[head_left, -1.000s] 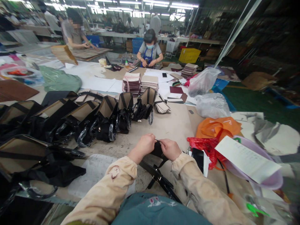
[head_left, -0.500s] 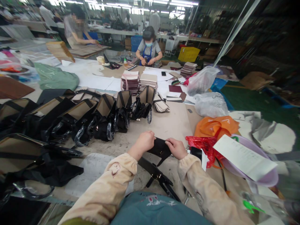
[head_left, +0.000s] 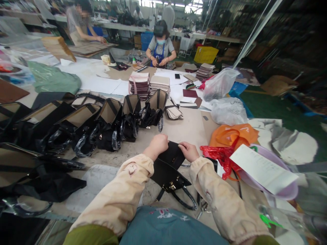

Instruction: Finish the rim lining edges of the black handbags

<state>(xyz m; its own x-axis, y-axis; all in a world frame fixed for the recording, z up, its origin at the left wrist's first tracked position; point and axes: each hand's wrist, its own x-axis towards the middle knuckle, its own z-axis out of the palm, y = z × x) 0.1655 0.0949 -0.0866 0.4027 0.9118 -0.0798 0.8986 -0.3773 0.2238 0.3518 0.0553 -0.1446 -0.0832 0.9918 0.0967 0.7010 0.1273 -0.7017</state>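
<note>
My left hand and my right hand are closed on the upper edge of a black handbag, one at each end. Its black upper panel is stretched between them. Below, the front of the bag lies toward me, with gold-coloured metal fittings and a dark looped handle near my apron. Whether the upper panel and the lower front are joined is hard to see. My fingertips are partly hidden behind the edge.
Black bags with beige linings stand in a row at left. Beyond them are stacked panels. To the right lie a red plastic bag, an orange bag and a lilac basin. A co-worker sits across the table.
Both hands have lifted the bag's edge slightly upward and away. More of its black front now shows, and the handle has swung out into a visible loop.
</note>
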